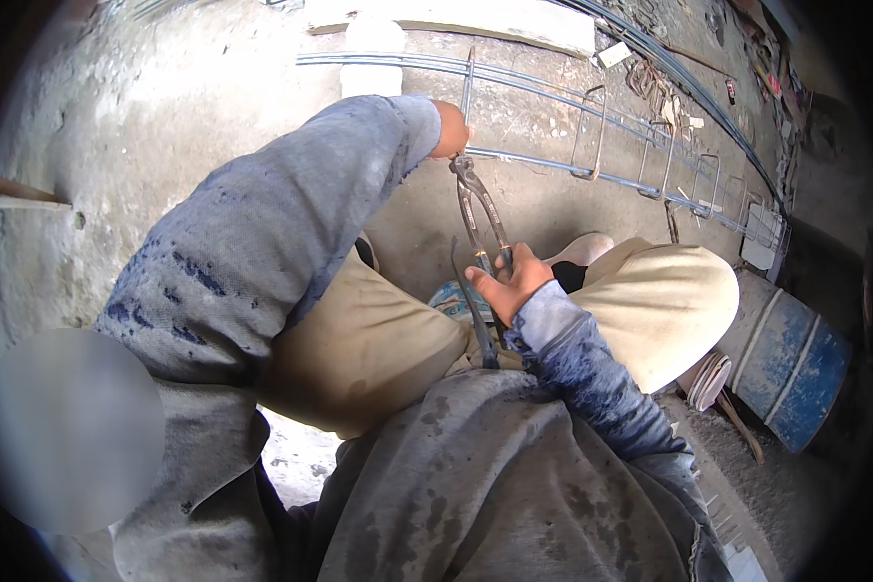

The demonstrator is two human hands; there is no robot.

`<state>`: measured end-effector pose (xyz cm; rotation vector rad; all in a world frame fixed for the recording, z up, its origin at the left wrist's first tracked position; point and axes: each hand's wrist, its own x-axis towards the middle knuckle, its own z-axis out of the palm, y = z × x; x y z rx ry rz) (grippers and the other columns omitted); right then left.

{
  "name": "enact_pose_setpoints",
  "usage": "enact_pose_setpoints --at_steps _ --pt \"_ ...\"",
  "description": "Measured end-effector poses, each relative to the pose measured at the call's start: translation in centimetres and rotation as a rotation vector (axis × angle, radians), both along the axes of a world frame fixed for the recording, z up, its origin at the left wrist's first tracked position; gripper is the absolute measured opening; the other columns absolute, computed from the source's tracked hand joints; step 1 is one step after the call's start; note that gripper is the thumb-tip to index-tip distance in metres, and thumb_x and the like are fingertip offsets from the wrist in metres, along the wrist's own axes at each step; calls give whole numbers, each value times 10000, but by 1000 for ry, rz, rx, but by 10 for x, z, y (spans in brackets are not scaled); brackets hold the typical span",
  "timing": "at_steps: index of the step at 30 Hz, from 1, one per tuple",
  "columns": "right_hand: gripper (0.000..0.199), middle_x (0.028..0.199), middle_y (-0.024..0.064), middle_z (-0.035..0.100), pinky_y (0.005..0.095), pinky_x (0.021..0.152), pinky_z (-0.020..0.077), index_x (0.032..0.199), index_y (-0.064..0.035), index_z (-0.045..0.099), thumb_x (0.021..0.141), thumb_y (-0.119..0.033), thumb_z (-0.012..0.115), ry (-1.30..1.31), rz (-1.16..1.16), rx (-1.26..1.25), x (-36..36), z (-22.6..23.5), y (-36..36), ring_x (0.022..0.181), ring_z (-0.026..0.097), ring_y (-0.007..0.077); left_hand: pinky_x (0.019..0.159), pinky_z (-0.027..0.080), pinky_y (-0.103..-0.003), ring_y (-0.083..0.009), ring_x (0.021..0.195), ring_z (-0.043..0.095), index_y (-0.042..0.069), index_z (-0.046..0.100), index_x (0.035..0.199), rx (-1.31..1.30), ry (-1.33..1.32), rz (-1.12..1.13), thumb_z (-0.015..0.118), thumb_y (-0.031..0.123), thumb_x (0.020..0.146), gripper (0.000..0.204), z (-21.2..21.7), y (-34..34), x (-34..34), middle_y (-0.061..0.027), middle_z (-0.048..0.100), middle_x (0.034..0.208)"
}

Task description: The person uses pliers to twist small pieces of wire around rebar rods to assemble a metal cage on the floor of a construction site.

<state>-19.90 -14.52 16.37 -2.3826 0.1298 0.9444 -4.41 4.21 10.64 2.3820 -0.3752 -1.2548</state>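
My right hand (520, 282) is closed round the handles of long-handled pincers (468, 199), which have dark grips. Their jaws meet the near corner of a steel stirrup (468, 92) on a reinforcing-bar cage (543, 167). At that corner, my left hand (450, 131) is closed against the stirrup; most of its fingers are hidden behind the hand and sleeve. A thin dark curved metal bar (470, 301) stands beside the pincers, between my knees. It runs down to my waist, its lower end against my shirt.
The cage stretches right, with several stirrups (592, 131) along it. Long loose bars (698, 92) and coiled wire (645, 82) lie beyond. A pale board (495, 24) lies at the far side. On the right is a blue and white drum (781, 359), with a stick (740, 427) near it.
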Motion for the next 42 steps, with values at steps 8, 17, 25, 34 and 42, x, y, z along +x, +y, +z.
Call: enact_pose_setpoints --at_steps 8,17,25,34,42 --pt "293 1000 176 598 389 700 535 1068 -26 427 822 -5 584 554 -476 907 -4 -8 -12 779 602 213 672 443 -435 -297 590 574 63 579 596 -42 -26 66 341 444 937 564 -2 1 -3 -115 561 568" --pt "352 882 54 430 291 530 386 1258 -136 397 913 -155 465 1162 -888 1601 -2 -22 -20 636 419 148 688 443 -437 -308 617 578 54 596 619 -38 -69 63 348 423 936 546 -8 1 1 -129 577 602" --pt "275 763 16 426 282 522 361 1149 -102 439 888 -87 524 1063 -715 1225 2 -26 -16 599 410 126 799 433 -441 -304 819 600 43 669 819 24 -36 12 333 417 940 517 -5 0 4 -143 635 800" --pt "292 637 15 393 309 450 354 1096 -86 436 850 40 527 719 -619 823 -2 -35 -11 511 405 130 723 444 -428 -267 687 585 123 659 700 -18 -12 46 321 435 942 520 -10 -1 4 -86 603 665" --pt "315 667 65 552 349 599 458 1072 -44 505 786 -118 612 109 -108 230 -6 -49 -13 608 549 190 658 448 -430 -236 628 572 134 650 685 -25 11 69 332 456 940 519 -10 -2 4 -60 587 623"
